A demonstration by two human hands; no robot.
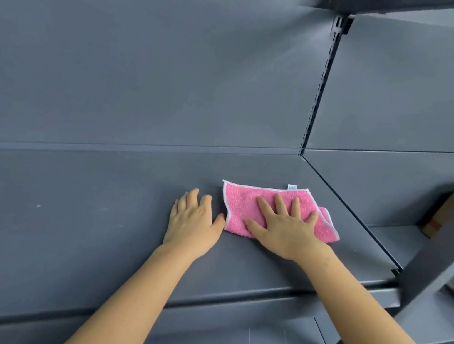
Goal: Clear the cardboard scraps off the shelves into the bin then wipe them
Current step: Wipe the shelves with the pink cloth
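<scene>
In the head view, the gray shelf (69, 208) had no cardboard scraps on it, so clearing looked done here. The right hand (285, 226) lay flat, fingers spread wide, on the pink cloth (247, 204), right of the middle of the frame. The left hand (192, 222) rested flat and open just beside it. Wiping looked started; pale specks (38, 205) showed at the left. A cardboard box (444, 214) sat at the right edge. No bin showed.

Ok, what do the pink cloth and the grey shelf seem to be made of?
Pink cloth: probably microfibre or terry, going by its nubby looped pile and white stitched edging. Grey shelf: likely painted sheet metal, matte, judging by the thin folded front lip, the slotted upright behind it and pale scuffs on the surface.
</scene>
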